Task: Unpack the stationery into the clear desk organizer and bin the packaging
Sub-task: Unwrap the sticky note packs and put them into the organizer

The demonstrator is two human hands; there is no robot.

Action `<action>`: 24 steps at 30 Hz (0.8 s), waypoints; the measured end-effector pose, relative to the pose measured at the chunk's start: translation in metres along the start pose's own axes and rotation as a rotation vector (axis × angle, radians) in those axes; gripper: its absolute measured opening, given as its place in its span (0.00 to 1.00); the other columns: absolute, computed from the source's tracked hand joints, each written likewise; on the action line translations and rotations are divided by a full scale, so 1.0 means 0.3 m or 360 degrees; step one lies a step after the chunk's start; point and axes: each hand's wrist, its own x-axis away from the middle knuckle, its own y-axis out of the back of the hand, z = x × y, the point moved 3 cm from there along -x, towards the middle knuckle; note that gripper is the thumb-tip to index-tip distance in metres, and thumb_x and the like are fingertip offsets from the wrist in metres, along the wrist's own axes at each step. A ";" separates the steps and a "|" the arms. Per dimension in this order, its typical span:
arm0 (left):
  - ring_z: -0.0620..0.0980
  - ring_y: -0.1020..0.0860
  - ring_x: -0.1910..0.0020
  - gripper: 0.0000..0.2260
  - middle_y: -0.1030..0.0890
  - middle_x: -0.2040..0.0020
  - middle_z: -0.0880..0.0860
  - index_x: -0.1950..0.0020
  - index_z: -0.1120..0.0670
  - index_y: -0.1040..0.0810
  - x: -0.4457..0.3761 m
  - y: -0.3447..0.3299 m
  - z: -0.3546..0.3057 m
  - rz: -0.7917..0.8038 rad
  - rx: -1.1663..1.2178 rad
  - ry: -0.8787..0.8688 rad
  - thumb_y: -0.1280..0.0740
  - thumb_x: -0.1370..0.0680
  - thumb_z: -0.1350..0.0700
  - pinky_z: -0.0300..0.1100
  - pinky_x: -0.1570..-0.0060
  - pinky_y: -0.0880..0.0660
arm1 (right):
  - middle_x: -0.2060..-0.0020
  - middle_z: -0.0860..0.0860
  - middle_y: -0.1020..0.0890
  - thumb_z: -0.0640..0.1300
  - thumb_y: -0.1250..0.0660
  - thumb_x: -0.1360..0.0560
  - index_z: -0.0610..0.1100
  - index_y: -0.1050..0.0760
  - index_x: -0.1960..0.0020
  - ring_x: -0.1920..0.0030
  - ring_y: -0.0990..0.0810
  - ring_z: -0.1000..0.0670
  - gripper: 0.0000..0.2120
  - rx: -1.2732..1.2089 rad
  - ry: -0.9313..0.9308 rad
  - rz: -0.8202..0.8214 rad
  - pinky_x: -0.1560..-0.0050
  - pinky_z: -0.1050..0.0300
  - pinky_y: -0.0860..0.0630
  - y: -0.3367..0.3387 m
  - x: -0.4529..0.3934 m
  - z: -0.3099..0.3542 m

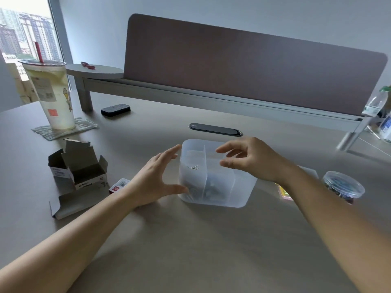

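Observation:
The clear desk organizer stands mid-desk, split into compartments, with paper clips and dark small items inside. My left hand is spread against its left wall, thumb touching low near the base. Over the right compartment hovers my right hand, fingers loosely bent, holding nothing. Opened cardboard boxes lie to the left, and a small red-and-white box sits beside my left wrist. A round clear tub of dark clips stands at the right. Coloured sticky notes show behind my right forearm.
A tall drink cup with a red straw stands on a plastic bag at the far left. A black eraser-like block and a cable grommet lie further back. A brown partition screen bounds the desk's far side.

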 end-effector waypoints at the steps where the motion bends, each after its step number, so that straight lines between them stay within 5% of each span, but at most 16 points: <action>1: 0.46 0.37 0.33 0.43 0.33 0.36 0.45 0.34 0.35 0.47 0.011 0.010 -0.015 -0.0023 -0.0067 0.0008 0.36 0.47 0.33 0.39 0.36 0.39 | 0.52 0.59 0.25 0.46 0.33 0.28 0.47 0.25 0.43 0.50 0.26 0.57 0.14 0.0028 0.0021 -0.0075 0.47 0.67 0.31 0.004 0.031 0.002; 4: 0.50 0.40 0.30 0.46 0.34 0.31 0.49 0.29 0.47 0.41 0.066 0.033 -0.077 -0.0107 -0.0333 -0.0003 0.39 0.44 0.32 0.41 0.34 0.41 | 0.45 0.57 0.27 0.44 0.34 0.27 0.46 0.26 0.41 0.45 0.32 0.61 0.15 0.0111 0.0099 -0.0348 0.49 0.77 0.38 0.013 0.154 0.000; 7: 0.49 0.41 0.30 0.37 0.35 0.30 0.49 0.30 0.50 0.37 0.149 0.011 -0.149 -0.0135 -0.0490 -0.0115 0.37 0.35 0.35 0.40 0.34 0.41 | 0.39 0.50 0.26 0.44 0.35 0.27 0.44 0.26 0.41 0.40 0.31 0.57 0.15 0.0204 0.0110 -0.0509 0.46 0.74 0.43 -0.011 0.296 -0.043; 14: 0.49 0.40 0.28 0.41 0.37 0.28 0.49 0.31 0.49 0.34 0.268 -0.181 -0.260 0.0201 -0.0623 -0.0226 0.51 0.39 0.30 0.44 0.31 0.41 | 0.28 0.49 0.39 0.50 0.40 0.24 0.47 0.36 0.32 0.29 0.40 0.49 0.22 0.0451 -0.0370 -0.0043 0.32 0.62 0.44 -0.115 0.514 -0.235; 18: 0.47 0.46 0.26 0.31 0.44 0.25 0.48 0.28 0.47 0.42 0.242 -0.289 -0.280 0.0586 -0.0848 -0.0149 0.43 0.27 0.36 0.41 0.29 0.49 | 0.30 0.48 0.36 0.49 0.41 0.24 0.46 0.34 0.33 0.30 0.38 0.49 0.20 0.0436 -0.0403 -0.0076 0.34 0.62 0.43 -0.106 0.521 -0.283; 24: 0.47 0.46 0.26 0.52 0.44 0.25 0.45 0.28 0.43 0.44 0.218 -0.300 -0.273 0.0613 -0.0931 -0.0152 0.60 0.49 0.23 0.41 0.28 0.51 | 0.27 0.48 0.43 0.47 0.41 0.24 0.46 0.41 0.29 0.27 0.45 0.45 0.24 0.0521 -0.0540 -0.0440 0.30 0.48 0.41 -0.048 0.427 -0.393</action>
